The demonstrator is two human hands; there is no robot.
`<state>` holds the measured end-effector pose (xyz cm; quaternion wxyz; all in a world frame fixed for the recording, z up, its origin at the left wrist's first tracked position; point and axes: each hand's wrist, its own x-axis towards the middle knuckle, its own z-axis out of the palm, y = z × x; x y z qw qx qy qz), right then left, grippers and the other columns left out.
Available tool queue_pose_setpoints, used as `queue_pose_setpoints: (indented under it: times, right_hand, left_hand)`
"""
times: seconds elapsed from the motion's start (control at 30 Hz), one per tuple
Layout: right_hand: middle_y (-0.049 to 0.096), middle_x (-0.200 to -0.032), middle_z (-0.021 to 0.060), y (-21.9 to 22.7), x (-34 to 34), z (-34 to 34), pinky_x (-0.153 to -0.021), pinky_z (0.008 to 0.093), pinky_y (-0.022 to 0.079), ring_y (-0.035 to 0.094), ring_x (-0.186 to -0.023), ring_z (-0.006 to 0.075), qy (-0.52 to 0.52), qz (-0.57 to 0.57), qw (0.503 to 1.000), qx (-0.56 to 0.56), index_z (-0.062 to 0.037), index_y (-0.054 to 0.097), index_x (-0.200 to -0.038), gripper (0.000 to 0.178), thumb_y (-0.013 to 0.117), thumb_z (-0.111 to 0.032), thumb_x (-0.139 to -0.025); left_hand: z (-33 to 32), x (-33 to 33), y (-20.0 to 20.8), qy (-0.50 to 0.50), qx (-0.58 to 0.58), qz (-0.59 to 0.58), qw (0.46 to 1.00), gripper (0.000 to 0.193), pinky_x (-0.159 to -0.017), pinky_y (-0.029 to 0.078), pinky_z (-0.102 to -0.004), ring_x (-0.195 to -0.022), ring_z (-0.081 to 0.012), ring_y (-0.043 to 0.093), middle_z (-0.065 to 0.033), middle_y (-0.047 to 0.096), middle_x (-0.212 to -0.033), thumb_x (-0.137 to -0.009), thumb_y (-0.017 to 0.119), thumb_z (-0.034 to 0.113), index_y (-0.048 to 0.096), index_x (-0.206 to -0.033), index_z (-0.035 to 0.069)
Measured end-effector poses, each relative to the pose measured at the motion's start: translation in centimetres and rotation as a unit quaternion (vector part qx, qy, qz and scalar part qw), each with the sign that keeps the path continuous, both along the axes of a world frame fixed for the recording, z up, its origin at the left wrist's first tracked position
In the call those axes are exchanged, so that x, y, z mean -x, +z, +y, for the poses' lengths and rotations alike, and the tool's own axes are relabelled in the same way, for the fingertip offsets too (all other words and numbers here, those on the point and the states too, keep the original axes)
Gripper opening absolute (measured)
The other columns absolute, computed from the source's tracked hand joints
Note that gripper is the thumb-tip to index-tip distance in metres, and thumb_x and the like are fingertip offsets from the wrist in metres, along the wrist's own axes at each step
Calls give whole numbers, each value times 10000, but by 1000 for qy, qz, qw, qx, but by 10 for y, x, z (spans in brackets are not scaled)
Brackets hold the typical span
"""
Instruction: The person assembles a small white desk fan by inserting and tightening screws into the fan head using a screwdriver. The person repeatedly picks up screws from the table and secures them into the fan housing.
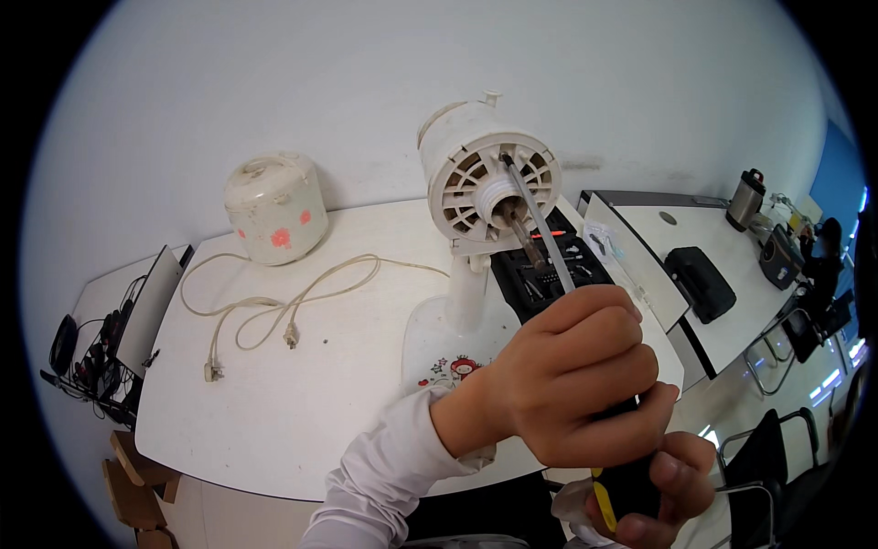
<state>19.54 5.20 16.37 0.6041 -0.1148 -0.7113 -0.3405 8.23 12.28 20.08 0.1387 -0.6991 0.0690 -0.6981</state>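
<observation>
A white electric fan [437,146] stands on the table without blades or a front guard, its slotted round motor housing facing me. A metal motor shaft [523,240] sticks out of its threaded collar. From my hands a long screwdriver [547,236] reaches up to the housing, its tip at a recess near the top of the round face. My left hand [585,375] is wrapped round the screwdriver, where the shaft runs into the fist. Below it, my right hand [681,489] grips the black and yellow handle. The fan's base is partly behind my left hand and forearm.
An open black tool case [526,291] lies right of the fan's post. A pale power cord [302,297] loops across the white table [247,421]. A rice cooker [274,210] stands back left. Another desk [640,229] at right bears a black case [700,284] and a flask [745,199].
</observation>
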Motion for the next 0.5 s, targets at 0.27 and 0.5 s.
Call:
queue_pose_setpoints:
  times: [0.27, 0.5]
  right_hand:
    - [528, -1059, 181, 3, -2, 1, -354, 178, 383, 504, -547, 181, 10, -17, 1000, 7, -184, 532, -1076, 379, 671, -89, -736]
    - [528, -1073, 176, 1, -2, 3, -378, 185, 393, 507, -569, 186, 14, -4, 1000, 2, -200, 511, -1112, 353, 631, -145, -785]
  left_hand:
    - [-3, 4, -2, 30, 28, 30, 999, 173, -607, 466, -326, -632, -175, 456, -9, 491, -645, -629, 645, 17, 517, -715, 94]
    - [-4, 5, -1, 33, 37, 41, 998, 172, -629, 472, -337, -654, -178, 466, -9, 504, -680, -639, 661, 29, 520, -713, 93]
